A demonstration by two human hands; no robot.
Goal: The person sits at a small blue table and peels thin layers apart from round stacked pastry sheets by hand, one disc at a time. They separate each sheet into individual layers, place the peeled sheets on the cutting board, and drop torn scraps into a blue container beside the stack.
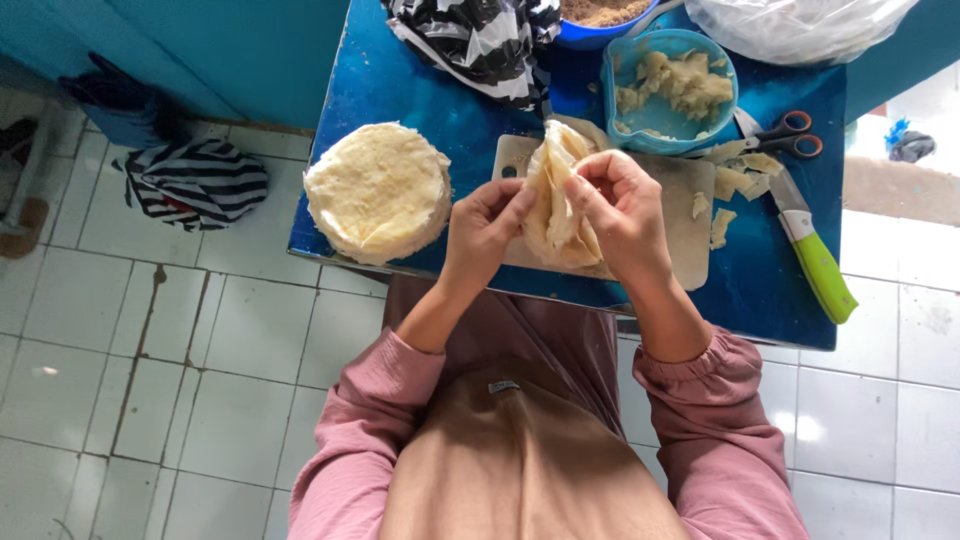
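Observation:
A thin pale pastry sheet, folded and hanging in loose pleats, is held up between both my hands above a light cutting board. My left hand pinches its left edge. My right hand grips its right side near the top. A round stack of the same pale sheets lies to the left on the blue table.
A blue bowl of pale mash stands behind the board, with another blue bowl of brown crumbs beyond it. Scissors and a green-handled knife lie at the right, beside pastry scraps. Striped plastic bags and a clear bag sit at the back.

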